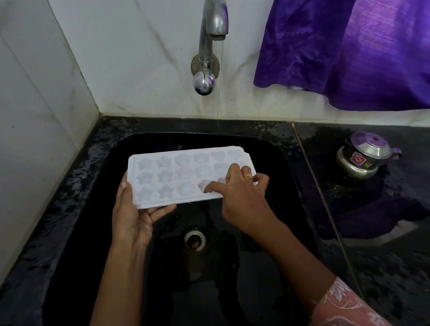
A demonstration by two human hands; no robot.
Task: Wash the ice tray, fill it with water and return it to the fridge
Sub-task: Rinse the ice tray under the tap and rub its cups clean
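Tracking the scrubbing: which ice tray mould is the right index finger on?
The near-row mould, fourth from left in the ice tray; the right hand touches it, those leftward lie bare.

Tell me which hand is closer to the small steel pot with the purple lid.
Right. The right hand rests on the right end of the white plastic ice tray, nearer the pot; the left hand holds the tray's left end, farther away.
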